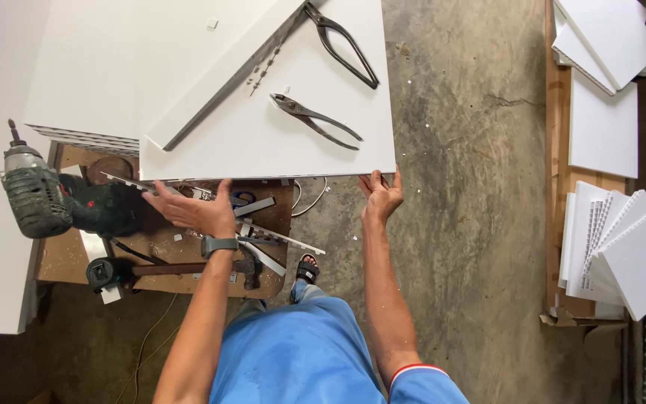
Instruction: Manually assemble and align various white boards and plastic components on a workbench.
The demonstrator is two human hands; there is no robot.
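Both hands spread flat: left hand point(192, 209), right hand point(380, 196) at white panel point(263, 138) near edge (bare concrete floor point(465, 187) rightward).

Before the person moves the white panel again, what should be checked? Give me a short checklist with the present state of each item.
1. Left hand at the white panel near edge: ok, palm under it.
2. Right hand on the near right corner: ok, fingers touch the edge.
3. Loose tools on the panel: not ok, pliers and snips lie free.
4. Small screws beside the white strip: not ok, loose.
5. Drill clear of the panel: ok.
6. Panel support underneath: cannot tell.
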